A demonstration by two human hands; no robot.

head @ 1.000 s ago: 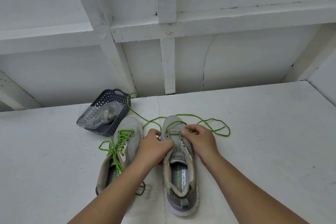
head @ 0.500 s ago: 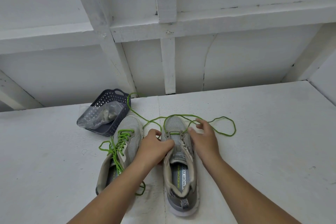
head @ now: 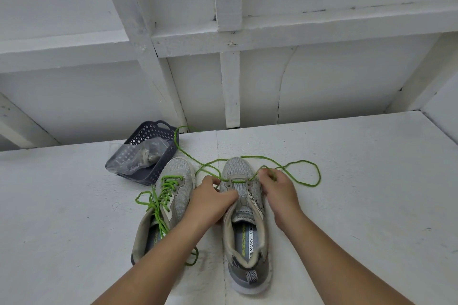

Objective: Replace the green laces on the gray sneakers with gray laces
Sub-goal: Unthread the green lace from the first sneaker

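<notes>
Basket: dark gray perforated plastic basket with handles (head: 158,156), near the surface's far edge, left of centre.
Bag: clear crumpled plastic bag (head: 131,156) lying in the basket, contents unclear.
Surface: white painted board surface (head: 359,193) carrying the basket.
Wall: white panelled wall with raised battens (head: 230,86) rising from the surface's far edge.
</notes>
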